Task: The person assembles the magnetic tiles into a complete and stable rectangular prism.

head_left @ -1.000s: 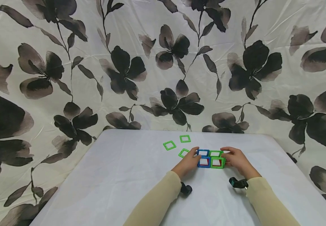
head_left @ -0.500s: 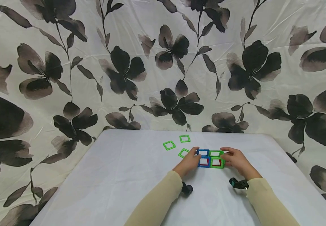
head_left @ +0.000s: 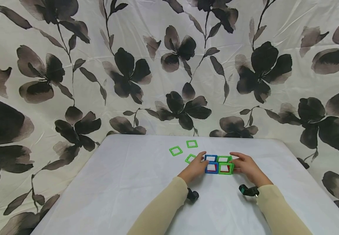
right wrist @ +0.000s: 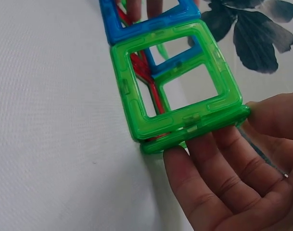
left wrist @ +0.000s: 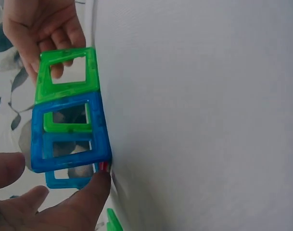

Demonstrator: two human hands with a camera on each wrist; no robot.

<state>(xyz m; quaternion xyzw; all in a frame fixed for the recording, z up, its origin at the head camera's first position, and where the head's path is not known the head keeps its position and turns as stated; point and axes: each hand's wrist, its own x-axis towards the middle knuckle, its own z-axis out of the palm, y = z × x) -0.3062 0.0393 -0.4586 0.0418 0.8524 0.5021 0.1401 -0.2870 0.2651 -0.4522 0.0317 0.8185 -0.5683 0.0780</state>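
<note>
Tile block (head_left: 218, 168) on table (head_left: 128, 182). Right hand (head_left: 247, 166) pinches its green end; left hand (head_left: 195, 168) spans its blue end, thumb touching, grip otherwise unclear; presumably to steady the joins.

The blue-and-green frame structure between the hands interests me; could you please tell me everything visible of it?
The frame structure is a hollow, box-like assembly of translucent, plastic-looking square frames. Blue frames form its left half, green frames its right; red parts show inside. It stretches from side to side, apparently resting on the white table. The left hand holds its blue end, the right hand its green end.
</note>
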